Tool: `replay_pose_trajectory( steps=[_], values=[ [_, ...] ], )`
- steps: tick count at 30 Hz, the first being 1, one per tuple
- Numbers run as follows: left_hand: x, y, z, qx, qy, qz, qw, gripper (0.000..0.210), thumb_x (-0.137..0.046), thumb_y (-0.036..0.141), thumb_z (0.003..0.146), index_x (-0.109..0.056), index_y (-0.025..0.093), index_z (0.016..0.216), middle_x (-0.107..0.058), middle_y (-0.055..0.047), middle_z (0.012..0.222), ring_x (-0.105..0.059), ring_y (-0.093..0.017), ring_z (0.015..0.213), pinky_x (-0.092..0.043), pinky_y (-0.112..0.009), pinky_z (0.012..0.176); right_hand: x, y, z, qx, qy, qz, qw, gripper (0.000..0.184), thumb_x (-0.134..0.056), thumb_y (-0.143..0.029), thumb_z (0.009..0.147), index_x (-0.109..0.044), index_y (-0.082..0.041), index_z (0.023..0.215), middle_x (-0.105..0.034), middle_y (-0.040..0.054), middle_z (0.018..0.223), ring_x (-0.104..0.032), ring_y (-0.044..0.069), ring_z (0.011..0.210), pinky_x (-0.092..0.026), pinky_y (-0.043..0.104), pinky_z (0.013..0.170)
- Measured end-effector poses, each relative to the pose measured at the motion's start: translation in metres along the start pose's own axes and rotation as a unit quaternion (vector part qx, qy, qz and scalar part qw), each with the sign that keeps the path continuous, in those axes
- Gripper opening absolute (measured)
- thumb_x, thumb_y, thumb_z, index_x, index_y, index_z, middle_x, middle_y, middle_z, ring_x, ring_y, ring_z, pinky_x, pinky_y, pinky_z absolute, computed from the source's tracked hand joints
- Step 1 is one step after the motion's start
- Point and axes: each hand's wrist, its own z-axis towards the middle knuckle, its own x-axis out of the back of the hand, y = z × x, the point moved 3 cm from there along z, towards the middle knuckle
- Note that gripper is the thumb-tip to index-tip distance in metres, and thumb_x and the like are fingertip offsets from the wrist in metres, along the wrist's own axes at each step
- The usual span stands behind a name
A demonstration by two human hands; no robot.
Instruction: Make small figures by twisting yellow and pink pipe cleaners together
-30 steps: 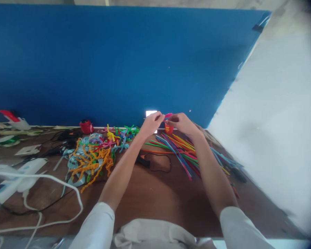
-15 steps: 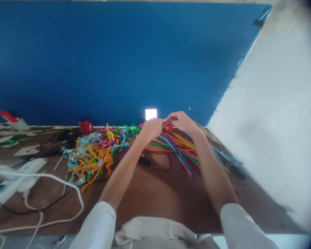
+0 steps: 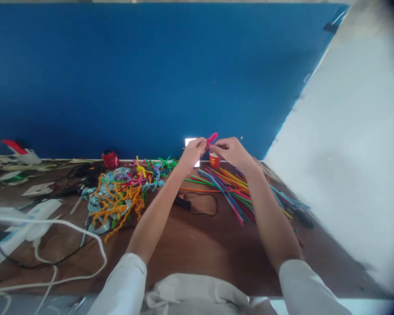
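A bright pink pipe cleaner (image 3: 212, 138), bent into a small loop, sticks up between my hands above the back of the table. My left hand (image 3: 195, 152) pinches its lower end. From the other side, the fingertips of my right hand (image 3: 232, 151) are closed on the same piece, though the exact grip is partly hidden. Just below my fingers stands a small red cup (image 3: 214, 161) with a pale inside. Behind my left hand glows a white screen (image 3: 190, 141), partly covered.
Loose straight pipe cleaners (image 3: 230, 192) lie beneath my right forearm. Bent, twisted ones (image 3: 121, 199) are heaped to the left. A black cable (image 3: 216, 205), a red pot (image 3: 110, 160) and a power strip (image 3: 36, 221) with white cords share the brown table (image 3: 197, 253). A blue panel (image 3: 134, 78) stands behind.
The pink loop now shows above my fingers. My left hand has risen and turned, uncovering more of the red cup and the lower screen edge. My right hand has shifted slightly.
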Motion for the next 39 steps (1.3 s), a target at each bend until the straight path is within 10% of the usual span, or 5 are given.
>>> replay_pose_trajectory(
  steps=[11, 24, 31, 39],
  values=[
    [0.007, 0.020, -0.017, 0.017, -0.302, 0.156, 0.940, 0.037, -0.065, 0.039, 0.085, -0.054, 0.017, 0.057, -0.041, 0.001, 0.056, -0.031, -0.009, 0.052, -0.019, -0.027, 0.052, 0.013, 0.017, -0.006, -0.055, -0.175, 0.003, 0.983, 0.034, -0.076, -0.050, 0.072, -0.071, -0.017, 0.064, -0.057, -0.0007, 0.058, -0.045, 0.011, 0.055, -0.034, 0.027, 0.055],
    [0.003, 0.005, -0.007, -0.003, 0.052, 0.363, 0.930, 0.034, -0.048, 0.030, 0.094, -0.049, 0.019, 0.061, -0.044, 0.001, 0.057, -0.030, -0.013, 0.055, -0.018, -0.030, 0.061, 0.008, 0.008, 0.000, -0.047, 0.052, -0.027, 0.997, 0.014, -0.060, -0.029, 0.081, -0.064, -0.017, 0.076, -0.055, -0.0023, 0.056, -0.043, 0.010, 0.052, -0.032, 0.026, 0.055],
    [0.004, 0.009, -0.002, 0.011, 0.033, 0.169, 0.985, 0.032, -0.043, 0.037, 0.096, -0.051, 0.017, 0.073, -0.040, 0.004, 0.061, -0.032, -0.009, 0.055, -0.024, -0.025, 0.056, 0.004, 0.000, -0.001, -0.056, 0.005, -0.002, 0.998, 0.026, -0.063, -0.040, 0.081, -0.062, -0.015, 0.073, -0.047, -0.0038, 0.056, -0.036, 0.009, 0.055, -0.026, 0.027, 0.054],
    [-0.002, 0.022, -0.017, 0.072, -0.206, 0.004, 0.976, 0.035, -0.053, 0.048, 0.092, -0.044, 0.019, 0.074, -0.023, 0.008, 0.060, -0.015, -0.006, 0.049, -0.010, -0.024, 0.049, 0.013, 0.004, -0.004, -0.037, -0.051, 0.038, 0.997, 0.029, -0.068, -0.044, 0.078, -0.066, -0.015, 0.078, -0.049, -0.0042, 0.061, -0.036, 0.008, 0.055, -0.025, 0.026, 0.054]
  ],
)
